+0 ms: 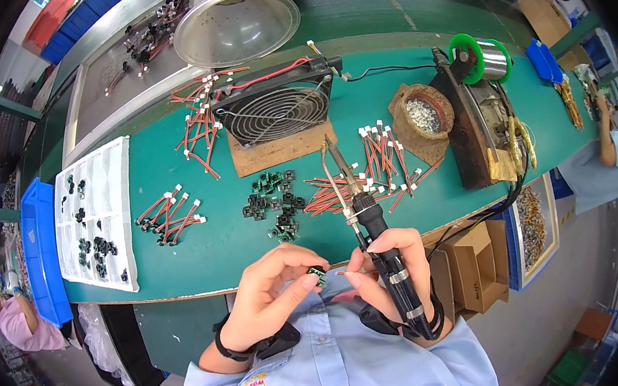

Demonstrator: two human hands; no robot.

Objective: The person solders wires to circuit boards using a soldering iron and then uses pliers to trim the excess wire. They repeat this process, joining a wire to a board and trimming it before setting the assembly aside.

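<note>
My left hand pinches a small green circuit board with a black part between thumb and fingers, just off the bench's near edge. Wrapped in my right hand is a soldering iron with a thin metal feed tube along it, its tip pointing away over the bench. The right thumb and fingertip come close to the board; a bit of red shows there, too small to make out. Beyond the hands lie a cluster of small black and green boards and red-brown wires with white connectors.
A black fan stands behind the boards. To its right are a bowl of solder scraps and a solder spool on a stand. A white tray and blue bin are at left. Two people work at the sides.
</note>
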